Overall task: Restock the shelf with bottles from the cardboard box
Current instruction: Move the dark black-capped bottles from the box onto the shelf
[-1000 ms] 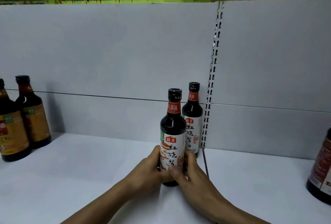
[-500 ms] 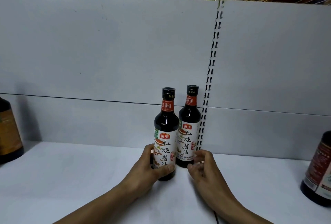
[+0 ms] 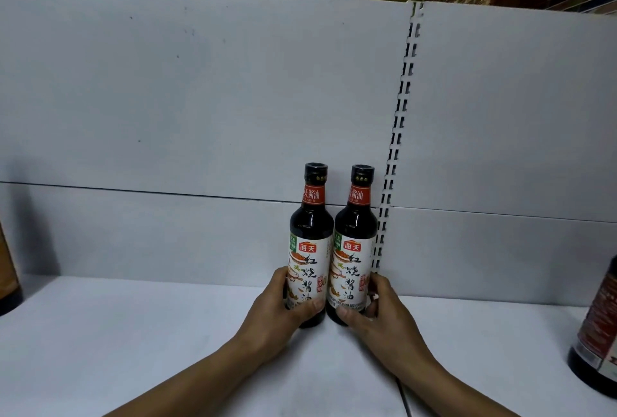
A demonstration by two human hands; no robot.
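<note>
Head, left hand, right hand, bottles beside upright

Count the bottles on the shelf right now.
4: left middle bottle in the left hand, right middle bottle in the right hand; left-edge bottle and right-edge bottle, both cut off. Others may be out of view.

Bottles in L hand, R hand

Right-edge bottle cropped, left-edge bottle mostly cropped
</note>
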